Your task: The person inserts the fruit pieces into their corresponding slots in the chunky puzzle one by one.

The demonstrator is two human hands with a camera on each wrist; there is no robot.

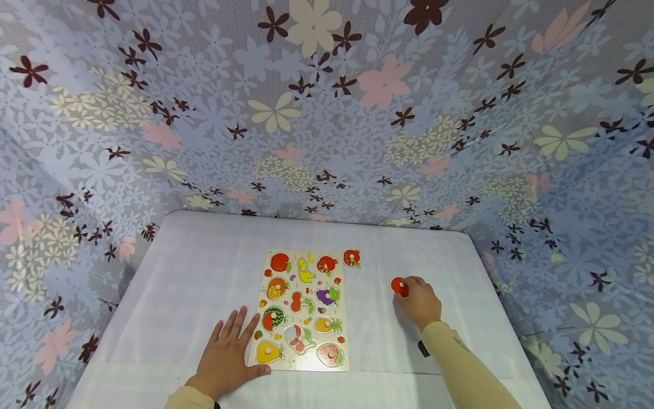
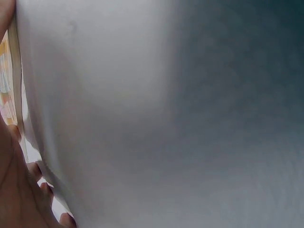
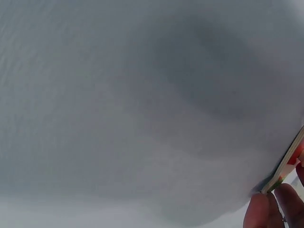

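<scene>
A wooden fruit puzzle board [image 1: 283,366] lies on the white table, with knobbed fruit pieces and printed pictures on it. My left hand [image 1: 225,353] rests flat at the board's left side, fingers spread, index fingertip and thumb at its edge. To the right of the board, my right hand [image 1: 420,301] holds a round red fruit puzzle piece [image 1: 398,287] with a small knob, low over the table. In the right wrist view, fingertips [image 3: 264,211] sit at the wooden edge of that piece [image 3: 293,161], where some green shows.
A knobbed pomegranate piece [image 1: 351,258] lies just beyond the board's upper right corner. White cloth covers the table [image 1: 214,255]. A flowered fabric [image 1: 327,113] hangs behind the table and at both sides.
</scene>
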